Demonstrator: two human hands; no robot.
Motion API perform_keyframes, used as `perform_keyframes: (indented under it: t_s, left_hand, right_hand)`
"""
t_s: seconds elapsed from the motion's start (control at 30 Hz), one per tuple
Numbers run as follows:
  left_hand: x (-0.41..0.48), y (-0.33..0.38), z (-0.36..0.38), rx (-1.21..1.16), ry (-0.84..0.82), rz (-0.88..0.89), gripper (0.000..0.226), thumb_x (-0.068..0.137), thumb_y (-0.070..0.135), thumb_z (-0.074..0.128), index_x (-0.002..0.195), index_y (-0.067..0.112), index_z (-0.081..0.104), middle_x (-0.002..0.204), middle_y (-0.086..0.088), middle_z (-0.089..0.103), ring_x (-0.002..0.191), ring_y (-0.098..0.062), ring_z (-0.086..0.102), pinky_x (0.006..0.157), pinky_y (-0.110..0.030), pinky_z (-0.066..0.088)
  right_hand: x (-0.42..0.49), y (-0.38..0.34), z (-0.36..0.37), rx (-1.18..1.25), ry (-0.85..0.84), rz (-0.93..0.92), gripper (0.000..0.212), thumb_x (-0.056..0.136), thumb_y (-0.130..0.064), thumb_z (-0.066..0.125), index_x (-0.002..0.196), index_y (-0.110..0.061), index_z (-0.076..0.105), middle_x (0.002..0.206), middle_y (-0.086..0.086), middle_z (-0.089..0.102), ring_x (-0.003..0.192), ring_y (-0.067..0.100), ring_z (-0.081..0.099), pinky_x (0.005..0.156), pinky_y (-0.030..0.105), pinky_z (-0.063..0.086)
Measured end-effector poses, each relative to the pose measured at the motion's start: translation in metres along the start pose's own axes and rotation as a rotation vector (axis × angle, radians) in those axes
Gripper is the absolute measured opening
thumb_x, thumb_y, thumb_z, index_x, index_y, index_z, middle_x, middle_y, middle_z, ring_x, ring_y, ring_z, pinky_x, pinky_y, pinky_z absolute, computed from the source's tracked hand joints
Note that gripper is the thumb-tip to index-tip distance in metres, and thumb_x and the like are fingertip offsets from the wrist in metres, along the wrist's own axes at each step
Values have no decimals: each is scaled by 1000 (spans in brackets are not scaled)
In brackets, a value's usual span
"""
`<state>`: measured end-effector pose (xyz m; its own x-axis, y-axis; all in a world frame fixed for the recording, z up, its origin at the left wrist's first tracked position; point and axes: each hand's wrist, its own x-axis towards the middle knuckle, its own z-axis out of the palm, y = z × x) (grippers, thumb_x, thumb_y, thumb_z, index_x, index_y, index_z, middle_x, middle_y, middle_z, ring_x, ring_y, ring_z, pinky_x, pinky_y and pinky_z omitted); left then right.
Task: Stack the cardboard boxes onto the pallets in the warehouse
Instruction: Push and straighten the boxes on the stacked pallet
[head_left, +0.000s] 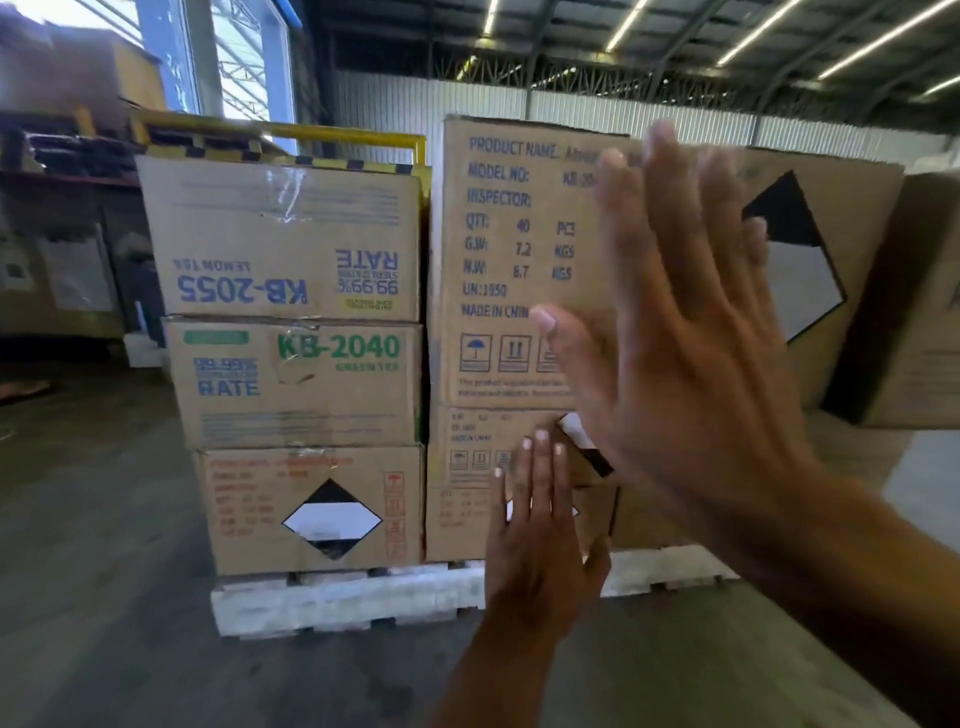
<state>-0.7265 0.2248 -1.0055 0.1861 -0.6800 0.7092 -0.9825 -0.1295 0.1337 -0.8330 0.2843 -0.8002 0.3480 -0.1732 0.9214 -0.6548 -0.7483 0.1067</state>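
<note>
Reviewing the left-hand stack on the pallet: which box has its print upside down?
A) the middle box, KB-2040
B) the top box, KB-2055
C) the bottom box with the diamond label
B: the lettering on the KB-2055 box at the top is inverted, while the KB-2040 box under it and the diamond-label box at the bottom read upright.

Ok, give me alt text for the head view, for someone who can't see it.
A left hand and a right hand, both open with fingers straight, are raised before cardboard boxes stacked on a white pallet. The right hand partly hides a tall blue-printed box.
</note>
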Motion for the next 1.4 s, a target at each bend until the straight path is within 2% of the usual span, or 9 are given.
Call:
perform_keyframes:
  t_s: [0.07,0.13,0.23,0.37,0.6,0.9,1.07,1.2,1.4]
  left_hand:
    - [0,3,3,-48,11,21,99,77,57,60,155,4,30,163,-18,24,153,-33,14,119,-52,14]
    - [0,5,9,-64,34,44,104,76,55,63,157,3,22,164,-19,19,152,-34,17,120,-50,11]
    - [0,6,19,-67,28,67,110,73,54,68,157,3,18,164,-20,18,152,-36,15,120,-53,14]
    - [10,1,27,-74,22,91,105,79,52,66,161,13,12,167,-18,8,154,-35,10,118,-60,23]
    - [24,-5,55,92,-11,44,92,84,65,52,160,29,16,169,-12,-2,155,-33,5,116,-66,17]
    - [46,-8,74,154,-8,-23,89,78,66,45,158,32,25,169,-10,1,155,-29,4,111,-70,24]
    - [68,-18,92,123,-15,-51,97,74,63,55,159,33,20,168,-11,-2,155,-30,0,109,-73,24]
    - [84,-33,103,98,-37,-25,98,75,57,52,160,34,10,167,-8,-16,154,-29,-9,110,-75,20]
    - [91,-38,118,109,16,-21,98,72,56,57,160,30,20,168,-14,-5,154,-33,-2,108,-76,25]
  right_hand:
    - [-7,10,-6,-42,-56,-9,79,101,-51,39,159,-3,13,166,25,5,153,45,1,122,63,8]
    - [-11,18,-7,-80,-97,19,81,102,-55,36,160,-4,13,165,26,3,152,47,1,120,66,10]
    - [-12,31,-8,-183,-129,34,81,101,-61,33,161,-11,9,165,26,-1,151,50,-2,116,73,12]
    - [-20,53,-1,-221,-187,196,85,95,-68,30,162,-26,-1,166,20,-15,150,50,-8,113,76,7]
    - [-12,69,28,-101,-166,88,78,96,-69,24,159,-36,-9,166,17,-19,149,49,-17,113,72,1]
    - [-4,89,57,-65,-79,64,74,99,-65,29,162,-31,7,167,22,-7,150,52,-8,106,82,12]
    - [11,101,90,-105,-62,60,74,98,-64,29,161,-28,13,166,24,2,148,56,1,101,84,16]
    - [20,105,111,-119,-58,57,72,99,-63,28,161,-30,11,166,24,1,148,56,-1,101,85,15]
    - [29,110,138,-128,-54,33,68,100,-62,30,160,-36,12,166,24,-2,148,56,-4,99,86,11]
